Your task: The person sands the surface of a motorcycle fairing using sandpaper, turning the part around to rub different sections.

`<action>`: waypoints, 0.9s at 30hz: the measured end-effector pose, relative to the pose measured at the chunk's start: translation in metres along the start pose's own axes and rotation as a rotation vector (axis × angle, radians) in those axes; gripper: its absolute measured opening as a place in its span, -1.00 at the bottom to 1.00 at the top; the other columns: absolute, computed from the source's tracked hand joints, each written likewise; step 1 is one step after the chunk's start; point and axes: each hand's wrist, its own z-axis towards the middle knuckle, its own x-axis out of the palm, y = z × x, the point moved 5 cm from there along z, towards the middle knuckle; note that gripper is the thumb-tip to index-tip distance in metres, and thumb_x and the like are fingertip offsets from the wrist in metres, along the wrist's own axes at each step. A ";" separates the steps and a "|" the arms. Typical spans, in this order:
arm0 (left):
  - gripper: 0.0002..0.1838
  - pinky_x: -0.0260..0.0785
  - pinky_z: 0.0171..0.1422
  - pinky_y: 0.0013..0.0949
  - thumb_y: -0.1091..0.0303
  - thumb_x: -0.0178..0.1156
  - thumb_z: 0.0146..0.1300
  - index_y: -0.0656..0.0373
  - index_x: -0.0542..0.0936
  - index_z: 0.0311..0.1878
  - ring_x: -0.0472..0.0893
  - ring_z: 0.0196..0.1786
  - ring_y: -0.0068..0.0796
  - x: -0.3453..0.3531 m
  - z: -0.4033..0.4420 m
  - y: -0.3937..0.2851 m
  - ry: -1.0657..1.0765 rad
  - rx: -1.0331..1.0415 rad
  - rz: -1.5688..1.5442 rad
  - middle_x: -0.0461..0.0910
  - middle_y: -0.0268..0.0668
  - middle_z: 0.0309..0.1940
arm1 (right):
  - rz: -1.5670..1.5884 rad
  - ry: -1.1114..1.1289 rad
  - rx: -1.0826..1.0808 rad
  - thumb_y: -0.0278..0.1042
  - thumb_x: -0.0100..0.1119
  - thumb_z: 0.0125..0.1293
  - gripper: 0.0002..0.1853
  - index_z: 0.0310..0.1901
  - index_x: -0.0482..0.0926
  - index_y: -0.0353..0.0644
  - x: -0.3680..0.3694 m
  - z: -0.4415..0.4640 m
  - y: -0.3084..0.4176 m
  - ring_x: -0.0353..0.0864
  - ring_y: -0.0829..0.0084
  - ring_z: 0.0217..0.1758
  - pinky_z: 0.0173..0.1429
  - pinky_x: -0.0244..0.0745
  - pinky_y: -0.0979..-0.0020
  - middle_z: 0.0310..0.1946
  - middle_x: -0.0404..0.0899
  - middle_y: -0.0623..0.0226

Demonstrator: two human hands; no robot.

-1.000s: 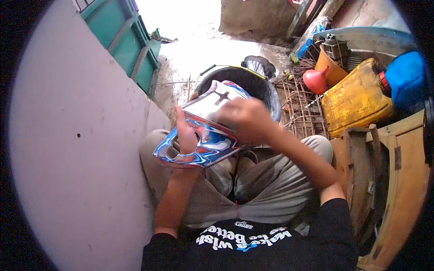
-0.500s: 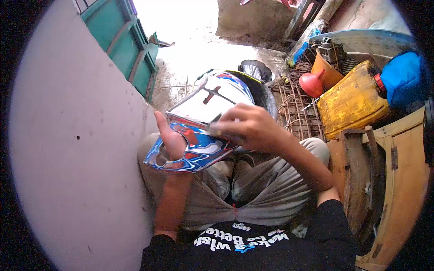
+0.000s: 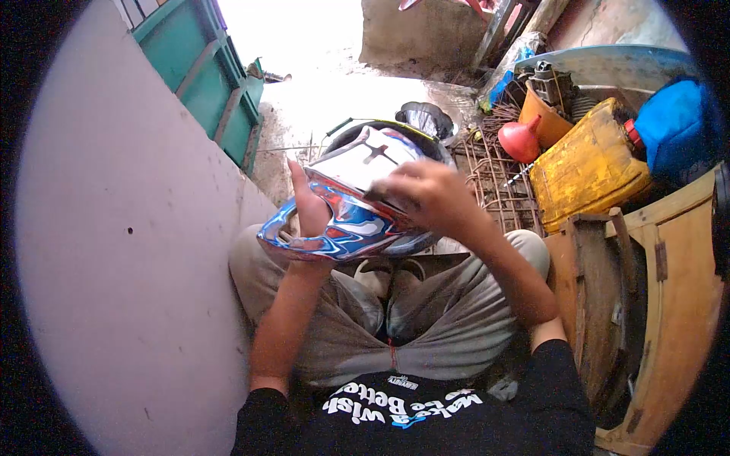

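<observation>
A motocross helmet (image 3: pixel 357 220) with blue, red and white swirls and a white upper part lies tilted above my lap. My left hand (image 3: pixel 310 209) grips it at the lower left, thumb pointing up and palm inside the opening; its other fingers are mostly hidden by the shell. On the right, my right hand (image 3: pixel 430 194) is closed and blurred, pressed to the helmet's side where white meets blue. Between its fingertips is a small dark pad (image 3: pixel 384 191), too smeared to identify exactly.
Behind the helmet stands a dark basin (image 3: pixel 437 144) with a yellow-green rim. At right are a rusty wire grid (image 3: pixel 487 178), a red funnel (image 3: pixel 520 138), a yellow jerrycan (image 3: pixel 593 167) and a wooden cabinet (image 3: pixel 677 258). A white wall (image 3: pixel 129 289) rises close on my left.
The helmet has moved slightly up and right, away from my lap, together with my left hand. My right hand has shifted a little right and stays against the shell.
</observation>
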 end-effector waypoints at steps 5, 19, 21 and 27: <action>-0.02 0.45 0.41 -0.07 -0.52 -0.19 0.48 0.32 0.45 0.41 0.61 0.26 -0.11 -0.005 -0.010 -0.005 -0.020 0.074 0.000 0.61 -0.05 0.27 | 0.000 0.004 -0.115 -0.43 0.36 0.20 -0.62 0.09 0.74 0.00 0.005 -0.012 0.034 0.72 0.26 -0.18 -0.08 0.64 0.21 -0.19 0.70 0.35; -0.05 0.44 0.40 0.01 -0.53 -0.16 0.46 0.28 0.49 0.38 0.61 0.24 -0.10 0.026 -0.038 -0.021 -0.403 0.292 0.181 0.61 -0.06 0.24 | -0.080 -0.106 -0.102 -0.39 0.40 0.16 -0.72 -0.06 0.75 -0.01 -0.013 0.034 0.015 0.69 0.26 -0.26 -0.16 0.64 0.24 -0.29 0.67 0.34; -0.07 0.46 0.37 0.00 -0.51 -0.16 0.47 0.27 0.51 0.34 0.63 0.20 -0.11 0.004 -0.033 -0.029 -0.339 0.281 0.217 0.63 -0.07 0.20 | 0.040 0.037 -0.253 -0.37 0.34 0.20 -0.74 -0.05 0.73 0.00 0.001 0.026 0.049 0.69 0.30 -0.23 -0.16 0.64 0.27 -0.29 0.65 0.38; -0.15 0.54 0.22 -0.06 -0.47 -0.13 0.50 0.23 0.56 0.23 0.68 0.03 -0.18 0.001 -0.006 -0.012 -0.351 0.353 0.069 0.69 -0.16 0.02 | -0.237 -0.172 0.034 -0.42 0.32 0.25 -0.67 0.07 0.74 0.00 -0.018 0.029 0.003 0.67 0.25 -0.11 -0.06 0.63 0.23 -0.14 0.70 0.34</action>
